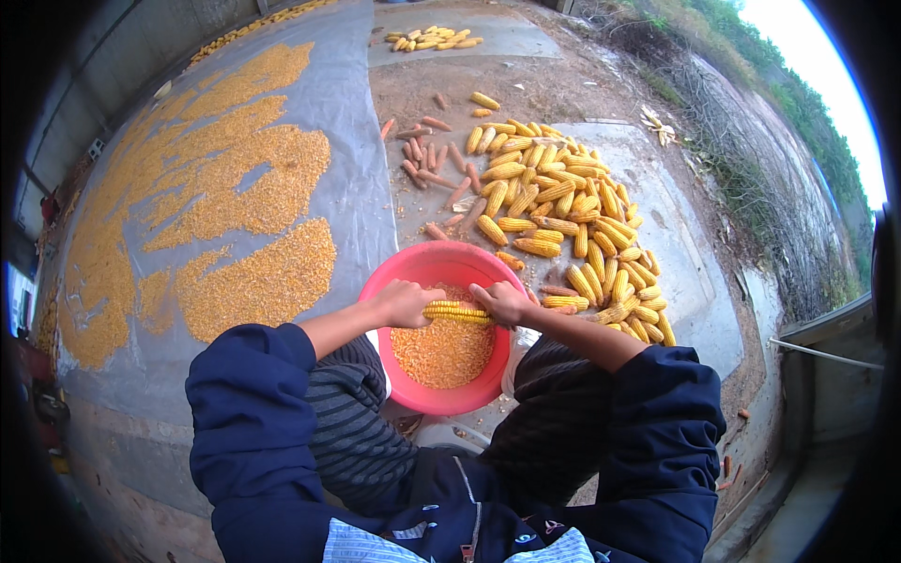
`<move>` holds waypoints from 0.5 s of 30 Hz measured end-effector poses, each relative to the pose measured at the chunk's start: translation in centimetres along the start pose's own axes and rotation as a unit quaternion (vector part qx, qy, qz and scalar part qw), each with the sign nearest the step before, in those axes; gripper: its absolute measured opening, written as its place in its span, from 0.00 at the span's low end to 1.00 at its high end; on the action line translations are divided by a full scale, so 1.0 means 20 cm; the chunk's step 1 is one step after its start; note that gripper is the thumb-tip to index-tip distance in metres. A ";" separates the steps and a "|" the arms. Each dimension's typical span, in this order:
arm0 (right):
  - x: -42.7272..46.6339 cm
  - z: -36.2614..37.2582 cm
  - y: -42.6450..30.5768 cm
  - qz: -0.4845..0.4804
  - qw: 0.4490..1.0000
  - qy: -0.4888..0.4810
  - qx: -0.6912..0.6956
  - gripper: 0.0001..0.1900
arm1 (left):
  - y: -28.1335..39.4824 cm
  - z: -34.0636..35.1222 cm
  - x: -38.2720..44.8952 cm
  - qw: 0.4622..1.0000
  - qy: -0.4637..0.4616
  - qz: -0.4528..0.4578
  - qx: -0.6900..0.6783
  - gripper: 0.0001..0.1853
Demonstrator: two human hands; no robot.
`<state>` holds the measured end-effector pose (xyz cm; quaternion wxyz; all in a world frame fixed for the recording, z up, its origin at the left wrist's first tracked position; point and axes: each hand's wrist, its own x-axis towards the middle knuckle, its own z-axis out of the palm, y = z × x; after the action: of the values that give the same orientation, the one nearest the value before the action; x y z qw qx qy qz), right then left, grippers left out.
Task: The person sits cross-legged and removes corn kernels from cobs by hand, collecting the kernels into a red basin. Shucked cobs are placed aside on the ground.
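A partly shelled ear of corn [459,312] spans the gap between my hands, above a pink plastic basin [436,402]. My left hand [407,304] grips its left end, and my right hand [504,302] grips the right end with the thumb lying along the top. Yellow rows of kernels show on the cob between the hands; the ends are hidden in my fingers. Loose corn kernels [442,354] cover the bottom of the basin, which sits between my knees.
A heap of whole corn ears [556,186] lies ahead to the right. Bare reddish cobs [436,158] are scattered left of it. Kernels [264,278] are spread over a grey plastic sheet [348,141] on the left. More ears [433,39] lie farther off.
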<state>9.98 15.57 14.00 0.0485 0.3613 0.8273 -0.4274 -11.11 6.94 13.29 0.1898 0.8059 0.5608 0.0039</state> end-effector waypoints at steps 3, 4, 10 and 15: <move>0.01 0.00 0.01 0.021 1.000 0.007 -0.002 0.33 | 0.01 0.00 0.00 0.999 0.034 0.023 0.031 0.19; 0.01 0.00 0.01 0.034 0.999 0.004 0.009 0.33 | 0.00 0.01 0.00 0.997 0.047 0.037 0.041 0.18; 0.03 0.03 0.07 -0.064 0.995 0.032 -0.071 0.28 | -0.01 0.03 0.01 0.992 0.065 0.061 0.091 0.17; 0.09 0.05 0.12 0.068 0.986 -0.116 0.101 0.28 | -0.04 0.04 0.02 0.995 0.039 0.065 0.063 0.17</move>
<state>9.98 16.68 11.06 0.1364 0.3677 0.7420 -0.5438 -11.53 7.22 12.27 0.1159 0.8500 0.5138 0.0122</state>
